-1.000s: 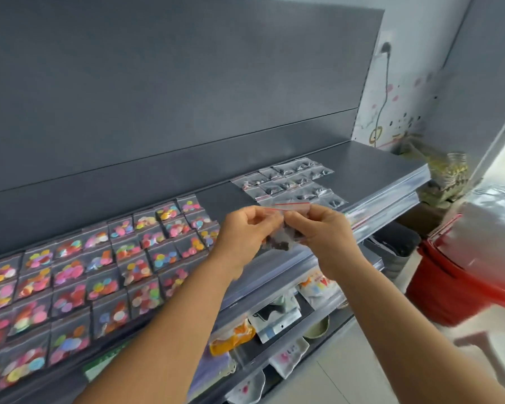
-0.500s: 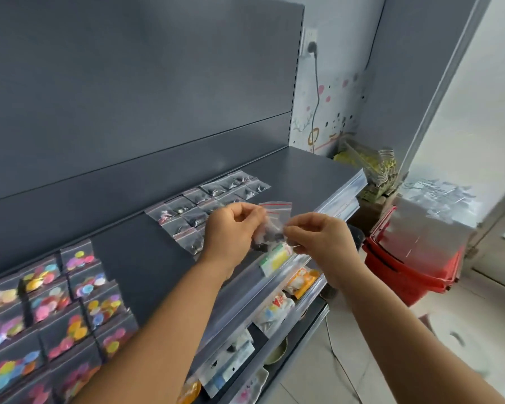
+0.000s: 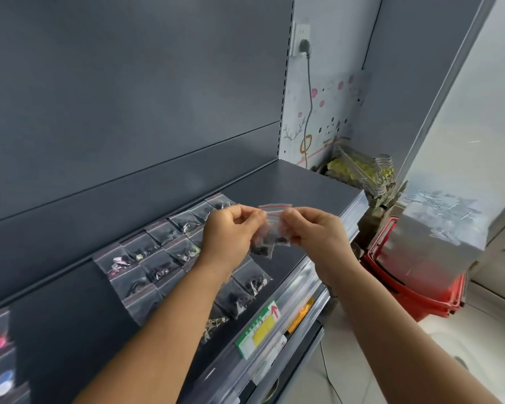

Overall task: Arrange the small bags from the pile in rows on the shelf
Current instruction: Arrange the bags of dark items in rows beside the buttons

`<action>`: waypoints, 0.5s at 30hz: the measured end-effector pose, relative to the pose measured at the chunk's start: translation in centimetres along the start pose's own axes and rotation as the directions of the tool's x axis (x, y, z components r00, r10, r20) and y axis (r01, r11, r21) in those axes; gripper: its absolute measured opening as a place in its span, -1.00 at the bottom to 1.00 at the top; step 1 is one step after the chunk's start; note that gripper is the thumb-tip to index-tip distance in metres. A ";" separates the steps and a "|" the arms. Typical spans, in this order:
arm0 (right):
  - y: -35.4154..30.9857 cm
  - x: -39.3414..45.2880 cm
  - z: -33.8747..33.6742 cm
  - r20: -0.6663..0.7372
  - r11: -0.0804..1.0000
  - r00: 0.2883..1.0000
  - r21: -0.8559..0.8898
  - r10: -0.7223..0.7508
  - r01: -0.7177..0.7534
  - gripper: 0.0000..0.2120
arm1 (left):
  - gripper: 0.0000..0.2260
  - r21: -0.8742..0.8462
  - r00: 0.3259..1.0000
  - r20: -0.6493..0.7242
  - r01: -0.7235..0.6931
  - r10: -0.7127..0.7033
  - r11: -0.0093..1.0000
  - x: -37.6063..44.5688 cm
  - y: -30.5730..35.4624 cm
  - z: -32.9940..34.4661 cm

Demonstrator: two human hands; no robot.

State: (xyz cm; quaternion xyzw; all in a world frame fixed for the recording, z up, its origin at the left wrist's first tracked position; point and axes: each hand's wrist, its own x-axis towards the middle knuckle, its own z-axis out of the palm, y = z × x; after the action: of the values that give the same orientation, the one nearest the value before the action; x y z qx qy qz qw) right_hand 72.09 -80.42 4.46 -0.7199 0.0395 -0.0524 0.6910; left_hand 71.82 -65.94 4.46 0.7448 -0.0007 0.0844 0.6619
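Above the shelf [image 3: 303,185], left hand [image 3: 231,231] and right hand [image 3: 312,228] pinch a small bag [image 3: 271,225] between them, rows of bags [image 3: 164,258] nearer the left hand.

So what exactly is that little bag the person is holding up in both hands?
The small bag is a clear plastic zip pouch with a thin red line along its top edge. Small dark pieces sit bunched in its lower half; what they are is too blurred to tell. It is held in the air above the dark grey shelf, roughly upright. The left hand pinches its left side and the right hand pinches its right side. It hangs just right of the rows of similar bags already laid down.
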 end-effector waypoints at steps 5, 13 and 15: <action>0.3 2.4 0.5 0.077 1.000 0.997 0.001 -0.012 0.012 -0.88 | -0.89 -0.004 0.993 -0.107 0.044 -0.045 0.999 1.8 -0.9 -0.3; 1.1 8.3 1.4 0.238 0.990 0.970 -0.114 -0.049 0.078 -0.86 | -0.90 0.095 0.953 -0.299 0.083 -0.051 0.992 4.3 -2.1 0.6; 1.5 10.2 0.9 0.256 0.981 0.966 -0.171 -0.043 0.089 -0.85 | -0.87 0.138 0.928 -0.368 0.124 -0.065 0.983 5.0 -2.5 0.8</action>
State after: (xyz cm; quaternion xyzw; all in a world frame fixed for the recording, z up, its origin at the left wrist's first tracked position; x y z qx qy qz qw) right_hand 82.31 -80.91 3.13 -0.7816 -0.0677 0.0196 0.6198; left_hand 77.16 -65.88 2.49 0.7662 0.1638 0.1876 0.5924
